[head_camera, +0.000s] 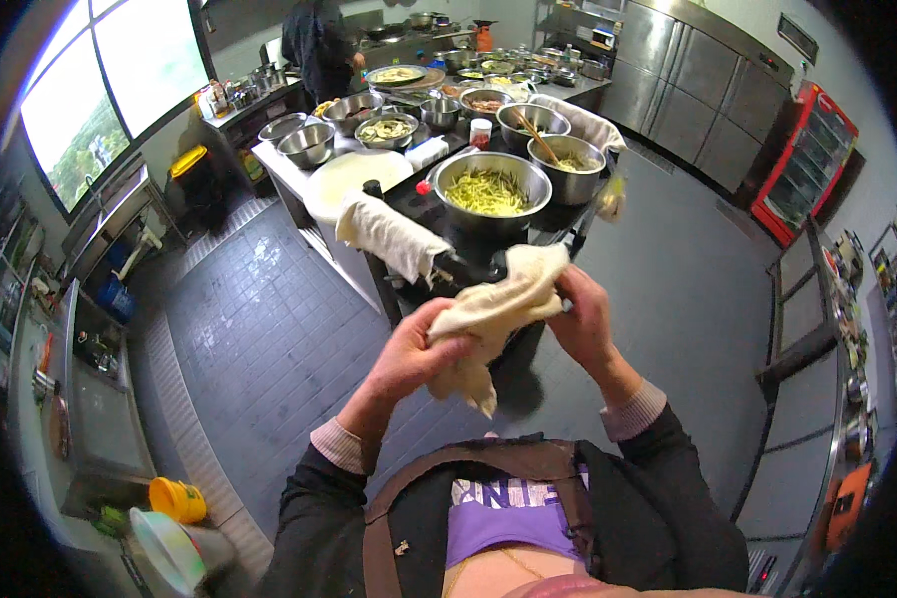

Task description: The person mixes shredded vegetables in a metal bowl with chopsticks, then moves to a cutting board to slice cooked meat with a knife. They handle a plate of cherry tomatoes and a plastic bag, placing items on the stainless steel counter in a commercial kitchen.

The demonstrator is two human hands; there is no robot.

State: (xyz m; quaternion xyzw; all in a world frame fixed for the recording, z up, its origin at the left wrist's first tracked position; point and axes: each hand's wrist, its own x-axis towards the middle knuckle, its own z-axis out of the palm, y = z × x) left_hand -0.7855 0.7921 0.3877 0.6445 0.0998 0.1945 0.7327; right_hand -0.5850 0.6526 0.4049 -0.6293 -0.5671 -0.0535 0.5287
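Observation:
A cream cloth is bunched between my two hands, in front of the near end of the worktable. My left hand grips its left side, thumb on top. At its upper right edge, my right hand holds the cloth with bent fingers. Loose folds hang below. Just beyond stands a steel bowl of green shredded vegetable on the black tabletop. Another cream cloth lies over the table's near left edge. A steel pot with a wooden utensil stands right of the bowl.
Several steel bowls, a round white board and a red-lidded jar crowd the worktable. A person in dark clothing stands at its far left. A red-framed glass-door fridge is at right; a yellow bucket is at lower left.

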